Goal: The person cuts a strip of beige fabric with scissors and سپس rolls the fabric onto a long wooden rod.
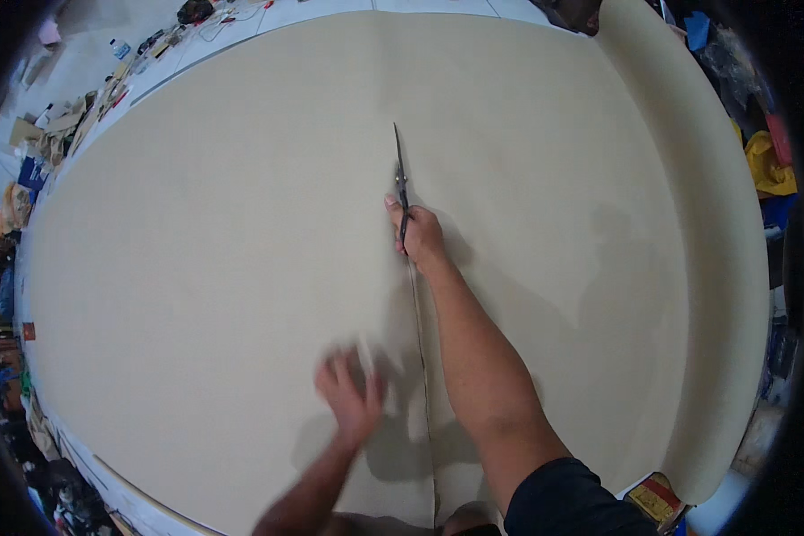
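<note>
1. Right hand (417,234) is out ahead w/ arm stretched, grip wrapped tight on the handles of the scissors (401,183).
2. Scissors: dark, long blades pointing away from the person; blades look closed or nearly so, can't tell for sure. They sit near the middle of the sheet (196,241), at the far end of the cut (422,375).
3. Cut: thin straight line running from the near edge of the sheet, betw. the two arms, up to the right hand.
4. Left hand (350,399) is blurred, fingers spread, palm down on or just above the sheet, just left of the cut. Grip holds nothing; whether it touches the sheet I can't tell.
5. Sheet: big, tan, flat, covers almost all of the surface (330,9); only a pale strip of surface shows at the far edge and along the left.
6. Right side: sheet curves up into a roll or fold (724,268) along its edge.
7. Clutter (62,116) lines the far-left rim: scraps, boxes, small items, too small to tell apart.
8. Yellow cloth (766,165) and other coloured stuff sit beyond the right edge.
9. Shadows of arm and head fall on the sheet right of the cut.
</note>
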